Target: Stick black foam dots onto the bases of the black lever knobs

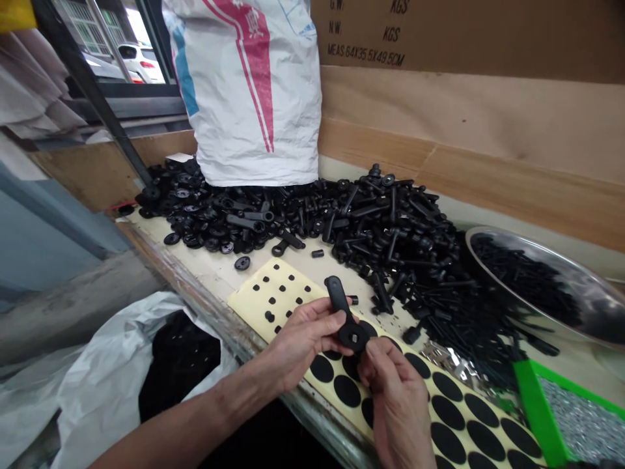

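Note:
My left hand (312,329) grips a black plastic crank handle (340,299), its arm pointing up and its round end, with a square metal insert in the hole, toward me. At the edge of that round end, the fingers of my right hand (395,384) are pinched together; whether they also hold something small is hidden. Beneath both hands lie a yellow sheet with large black round stickers (446,412) and another yellow sheet with small black dots (282,288). A short black cylindrical piece (318,253) lies just beyond.
A long heap of black plastic parts (390,221) spreads behind my hands, below a white woven sack (258,98). At right are a metal bowl (593,293) of black pieces and a green tray (537,397) of small metal parts. An open white bag (112,358) sits below the table edge.

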Motion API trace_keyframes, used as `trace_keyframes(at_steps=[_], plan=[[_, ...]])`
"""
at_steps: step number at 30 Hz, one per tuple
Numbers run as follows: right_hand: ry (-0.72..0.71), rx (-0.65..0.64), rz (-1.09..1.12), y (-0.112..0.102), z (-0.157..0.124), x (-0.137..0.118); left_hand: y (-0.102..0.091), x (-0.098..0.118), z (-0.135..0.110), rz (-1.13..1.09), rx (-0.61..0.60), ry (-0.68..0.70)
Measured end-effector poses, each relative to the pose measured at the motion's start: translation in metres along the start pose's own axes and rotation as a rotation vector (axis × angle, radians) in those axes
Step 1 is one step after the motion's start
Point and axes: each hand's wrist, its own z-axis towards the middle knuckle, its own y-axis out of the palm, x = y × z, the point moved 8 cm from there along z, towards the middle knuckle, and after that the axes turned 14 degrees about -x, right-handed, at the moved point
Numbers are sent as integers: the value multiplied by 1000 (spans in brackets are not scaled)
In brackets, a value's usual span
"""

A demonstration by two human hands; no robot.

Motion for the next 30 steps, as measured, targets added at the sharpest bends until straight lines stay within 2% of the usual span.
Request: trace_keyframes(at_steps=[13, 23, 30], plan=[[-33, 15, -48, -4, -1, 0, 0, 0, -1, 0, 1, -15], [-87, 40, -63, 2, 0, -5, -3, -2, -2, -8, -21, 7], [-148, 59, -170, -1, 0, -7, 2, 3, -7, 73, -69, -4]])
